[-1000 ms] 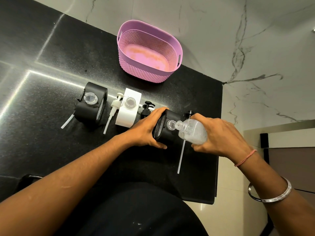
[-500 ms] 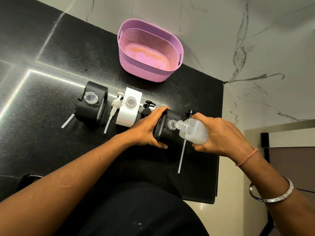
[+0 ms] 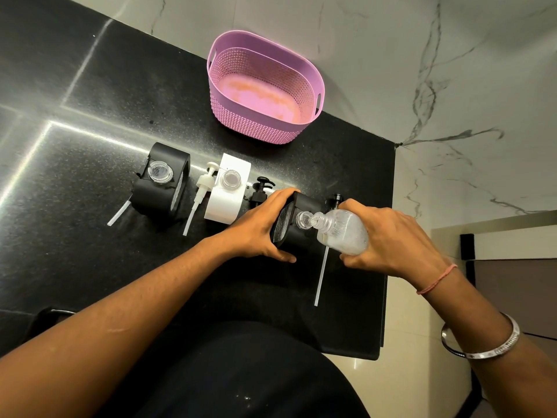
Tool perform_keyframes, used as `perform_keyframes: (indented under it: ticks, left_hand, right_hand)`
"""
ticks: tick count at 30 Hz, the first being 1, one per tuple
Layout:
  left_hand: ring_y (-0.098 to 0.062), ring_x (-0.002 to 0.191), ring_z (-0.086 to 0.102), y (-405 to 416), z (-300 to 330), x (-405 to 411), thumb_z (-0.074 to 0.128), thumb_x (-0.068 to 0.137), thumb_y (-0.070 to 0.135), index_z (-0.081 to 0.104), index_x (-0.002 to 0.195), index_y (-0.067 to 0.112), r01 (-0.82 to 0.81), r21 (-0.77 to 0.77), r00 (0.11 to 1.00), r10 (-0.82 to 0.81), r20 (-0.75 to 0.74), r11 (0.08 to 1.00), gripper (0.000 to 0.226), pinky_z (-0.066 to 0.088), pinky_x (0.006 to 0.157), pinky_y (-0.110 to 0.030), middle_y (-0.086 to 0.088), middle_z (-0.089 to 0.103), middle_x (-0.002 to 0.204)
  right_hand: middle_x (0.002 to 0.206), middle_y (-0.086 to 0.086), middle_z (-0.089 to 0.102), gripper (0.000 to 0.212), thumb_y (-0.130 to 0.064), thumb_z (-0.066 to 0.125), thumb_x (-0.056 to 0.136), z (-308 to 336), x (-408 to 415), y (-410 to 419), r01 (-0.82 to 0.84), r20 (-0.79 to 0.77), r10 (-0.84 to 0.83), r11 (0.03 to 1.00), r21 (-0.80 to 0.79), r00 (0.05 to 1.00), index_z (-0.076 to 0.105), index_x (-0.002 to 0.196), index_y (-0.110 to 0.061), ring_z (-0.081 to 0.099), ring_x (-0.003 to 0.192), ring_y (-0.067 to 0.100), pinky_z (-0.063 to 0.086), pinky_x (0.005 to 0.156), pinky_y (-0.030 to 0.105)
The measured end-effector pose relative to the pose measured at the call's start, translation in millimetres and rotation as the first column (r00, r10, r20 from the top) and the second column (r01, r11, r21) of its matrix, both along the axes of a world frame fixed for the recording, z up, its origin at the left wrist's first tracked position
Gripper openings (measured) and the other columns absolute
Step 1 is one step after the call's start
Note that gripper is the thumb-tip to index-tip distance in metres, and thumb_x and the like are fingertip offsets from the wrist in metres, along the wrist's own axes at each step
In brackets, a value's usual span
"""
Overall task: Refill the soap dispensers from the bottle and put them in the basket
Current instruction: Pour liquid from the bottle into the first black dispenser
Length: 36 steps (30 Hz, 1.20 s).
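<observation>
- The left forearm runs from the lower left toward mid-frame; the left hand (image 3: 259, 227) is wrapped around the near black dispenser (image 3: 297, 233), thumb in front.
- The right arm comes in from the lower right; the right hand (image 3: 388, 239) grips the clear bottle (image 3: 343, 233), tipped with its neck at the dispenser's open mouth. Whether soap is flowing is hard to tell.
- Left of centre stand another black dispenser (image 3: 162, 182) and a white dispenser (image 3: 227, 191), with loose pumps (image 3: 202, 188) lying beside them.
- The pink basket (image 3: 262, 128) sits at upper centre on the black counter (image 3: 75, 161), against a marble wall (image 3: 452, 70).
</observation>
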State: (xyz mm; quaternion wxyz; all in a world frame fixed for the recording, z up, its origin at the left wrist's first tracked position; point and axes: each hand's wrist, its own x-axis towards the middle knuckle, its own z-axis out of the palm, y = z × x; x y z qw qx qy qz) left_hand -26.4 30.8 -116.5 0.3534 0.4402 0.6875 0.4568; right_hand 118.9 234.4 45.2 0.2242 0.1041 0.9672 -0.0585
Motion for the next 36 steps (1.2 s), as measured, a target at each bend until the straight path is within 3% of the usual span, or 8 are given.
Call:
perform_keyframes:
  ticks: [17, 36]
  left_hand:
    - [-0.013, 0.137, 0.049, -0.2, 0.2, -0.1, 0.103, 0.059, 0.041, 0.02, 0.159, 0.039, 0.001, -0.003, 1.0, -0.001, 0.0, 1.0, 0.13, 0.048, 0.114, -0.047, 0.019, 0.038, 0.154]
    - [-0.011, 0.136, 0.05, -0.7, 1.3, -0.3, 0.103, 0.06, 0.04, 0.023, 0.158, 0.04, 0.005, 0.008, 1.0, -0.005, 0.009, 1.0, 0.127, 0.049, 0.113, -0.046, 0.02, 0.038, 0.153]
  right_hand:
    - [0.114, -0.007, 0.063, 0.08, -0.057, 0.085, 0.071, 0.1, -0.8, 0.5, -0.002, -0.001, 0.002, 1.0, -0.006, 1.0, 0.038, 0.134, -0.04, 0.066, 0.099, 0.02, 0.062, 0.082, 0.04]
    - [0.116, -0.01, 0.061, 0.082, -0.06, 0.084, 0.072, -3.4, -0.5, 3.5, -0.003, 0.009, 0.003, 1.0, -0.002, 1.0, 0.041, 0.138, -0.037, 0.062, 0.099, 0.015, 0.053, 0.078, 0.026]
